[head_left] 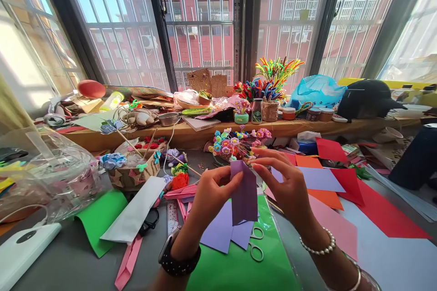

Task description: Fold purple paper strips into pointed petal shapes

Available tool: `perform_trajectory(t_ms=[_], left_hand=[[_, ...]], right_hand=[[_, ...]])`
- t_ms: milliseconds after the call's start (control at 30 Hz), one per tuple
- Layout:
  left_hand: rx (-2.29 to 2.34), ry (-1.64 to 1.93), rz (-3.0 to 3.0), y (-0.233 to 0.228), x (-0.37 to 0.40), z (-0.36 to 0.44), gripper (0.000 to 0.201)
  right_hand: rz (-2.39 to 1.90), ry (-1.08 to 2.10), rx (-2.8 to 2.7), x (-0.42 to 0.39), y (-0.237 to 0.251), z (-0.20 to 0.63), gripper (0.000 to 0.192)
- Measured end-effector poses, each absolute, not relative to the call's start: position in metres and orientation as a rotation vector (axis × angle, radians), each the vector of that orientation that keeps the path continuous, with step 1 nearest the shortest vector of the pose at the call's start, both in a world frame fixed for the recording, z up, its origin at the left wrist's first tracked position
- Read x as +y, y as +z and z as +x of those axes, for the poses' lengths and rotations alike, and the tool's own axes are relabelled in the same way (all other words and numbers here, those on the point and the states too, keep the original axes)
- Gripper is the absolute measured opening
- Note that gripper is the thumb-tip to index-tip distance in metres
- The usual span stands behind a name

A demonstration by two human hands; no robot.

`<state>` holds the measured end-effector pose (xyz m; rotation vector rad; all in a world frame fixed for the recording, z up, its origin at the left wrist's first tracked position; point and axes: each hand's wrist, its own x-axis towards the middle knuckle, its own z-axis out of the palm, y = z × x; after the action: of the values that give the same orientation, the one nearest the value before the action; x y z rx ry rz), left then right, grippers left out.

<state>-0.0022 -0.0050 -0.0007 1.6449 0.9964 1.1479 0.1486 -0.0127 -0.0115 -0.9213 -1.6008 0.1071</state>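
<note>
Taking the creased purple paper as my clock centre, I record from my remote station, first, a barred window [252, 9] spanning 12 o'clock. Below it, a grey table [82, 273] extends to both sides. A tan ledge [191, 138] carrying craft materials crosses beyond the table at 12. A green sheet [239, 273] lies at 6, nearest the wearer. At 3, the right hand [290, 186] has its fingers curved, tips at the paper's upper edge; I cannot tell whether they pinch it. At 9, the left hand [213, 191] pinches the paper between thumb and fingers. Small crafted flowers [230, 143] stand at 12, behind the hands. Loose purple sheets [216, 232] lie at 7. The creased purple paper [245, 200] itself is held upright above the green sheet. Smallest noted: scissors [256, 252], handles showing, at 6.
</note>
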Motion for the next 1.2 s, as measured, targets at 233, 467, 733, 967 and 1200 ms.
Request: perform_trajectory(t_ms=[233,467,733,967,1200], left_hand=[[0.979,1.006,1.754,-0.004,-0.006,0.000,0.022],[0.930,1.001,1.711,-0.002,-0.005,0.001,0.021],[0.935,1.007,1.645,-0.008,-0.001,0.003,0.023],[0.997,0.996,1.661,-0.005,-0.002,-0.001,0.024],[1.025,1.025,1.696,-0.002,-0.004,-0.001,0.024]], right_hand=[[-0.985,0.568,-1.542,-0.011,-0.010,0.152,0.011],[-1.012,0.526,-1.537,-0.013,-0.009,0.149,0.010],[-1.034,0.499,-1.555,-0.014,-0.011,0.146,0.014],[-1.071,0.186,-1.862,-0.014,-0.003,0.160,0.020],[-1.165,0.070,-2.098,-0.016,-0.004,0.164,0.027]])
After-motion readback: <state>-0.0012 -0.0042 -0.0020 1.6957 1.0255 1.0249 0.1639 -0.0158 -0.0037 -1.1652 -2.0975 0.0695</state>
